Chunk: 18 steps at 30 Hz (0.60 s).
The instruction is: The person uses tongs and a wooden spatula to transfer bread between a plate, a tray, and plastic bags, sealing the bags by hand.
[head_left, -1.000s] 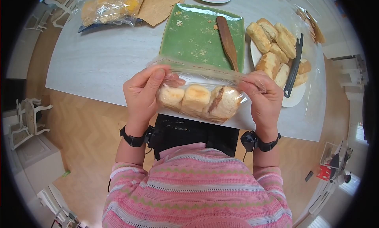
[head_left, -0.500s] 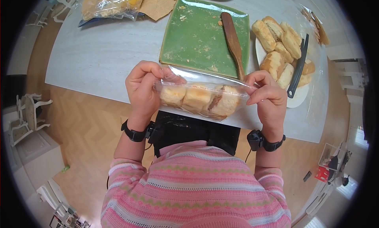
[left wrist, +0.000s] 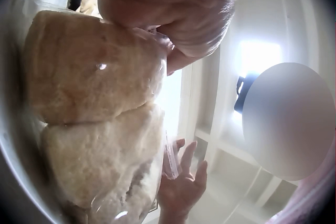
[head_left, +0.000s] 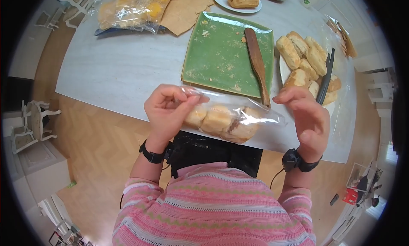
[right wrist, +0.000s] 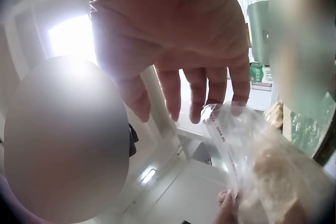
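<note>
A clear zip bag (head_left: 272, 117) holds several baked rolls (head_left: 218, 120) in a row, low over the table's front edge. My left hand (head_left: 167, 112) pinches the bag's upper left corner between thumb and fingers. In the left wrist view, two pale rolls (left wrist: 94, 69) show large through the plastic under that hand. My right hand (head_left: 313, 120) has its fingers spread and loosely bent just right of the bag's other end, with nothing pinched. From the right wrist, the fingers (right wrist: 197, 90) hang relaxed beside the bag's printed zip strip (right wrist: 224, 148).
Behind the bag lies a green square plate (head_left: 226, 50) with crumbs and a wooden spatula (head_left: 257, 63). On the right, a white plate (head_left: 283, 71) carries several rolls and dark tongs (head_left: 326, 77). A filled plastic bag (head_left: 132, 14), brown paper (head_left: 181, 18) and a small pastry plate (head_left: 245, 9) stand farther back.
My right hand has let go of the bag's right corner and moved right, its fingers opening. The left hand keeps its pinch; that end of the bag now hangs free.
</note>
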Each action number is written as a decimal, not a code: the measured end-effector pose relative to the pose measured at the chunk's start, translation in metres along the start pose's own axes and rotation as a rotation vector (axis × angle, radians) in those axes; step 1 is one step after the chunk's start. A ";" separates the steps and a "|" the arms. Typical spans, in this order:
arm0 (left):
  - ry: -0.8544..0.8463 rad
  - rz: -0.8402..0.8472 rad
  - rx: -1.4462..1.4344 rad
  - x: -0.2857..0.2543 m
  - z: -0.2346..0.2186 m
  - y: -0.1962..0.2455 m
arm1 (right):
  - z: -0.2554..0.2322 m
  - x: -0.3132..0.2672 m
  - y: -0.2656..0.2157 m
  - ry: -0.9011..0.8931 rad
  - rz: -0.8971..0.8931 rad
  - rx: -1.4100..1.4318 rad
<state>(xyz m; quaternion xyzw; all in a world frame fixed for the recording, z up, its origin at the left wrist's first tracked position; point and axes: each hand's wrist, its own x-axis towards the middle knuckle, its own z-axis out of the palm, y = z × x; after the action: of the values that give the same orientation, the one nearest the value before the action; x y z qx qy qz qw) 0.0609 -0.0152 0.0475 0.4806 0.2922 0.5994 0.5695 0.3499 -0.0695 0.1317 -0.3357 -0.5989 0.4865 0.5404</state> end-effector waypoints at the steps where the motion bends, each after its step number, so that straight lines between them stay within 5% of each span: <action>1: -0.045 0.061 0.004 -0.003 -0.002 0.000 | 0.007 0.007 -0.010 -0.032 0.010 -0.163; 2: -0.090 0.120 0.007 -0.004 -0.001 0.002 | 0.017 0.015 -0.016 -0.027 0.000 -0.166; 4: -0.116 0.165 0.016 -0.005 0.005 0.013 | 0.039 0.030 -0.021 -0.179 -0.111 -0.782; 7: -0.241 0.235 0.228 -0.006 0.011 0.031 | 0.062 0.032 -0.021 -0.320 -0.035 -0.922; 11: -0.371 0.321 0.340 -0.001 -0.003 0.047 | 0.053 0.028 -0.013 -0.286 -0.014 -0.965; 18: -0.179 0.130 0.191 0.003 -0.021 0.039 | 0.045 0.021 -0.005 -0.164 0.077 -0.834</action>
<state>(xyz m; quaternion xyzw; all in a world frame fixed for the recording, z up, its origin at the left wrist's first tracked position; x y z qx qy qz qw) 0.0264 -0.0155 0.0759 0.6023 0.2641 0.5592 0.5048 0.3023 -0.0614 0.1460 -0.5078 -0.7725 0.2474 0.2902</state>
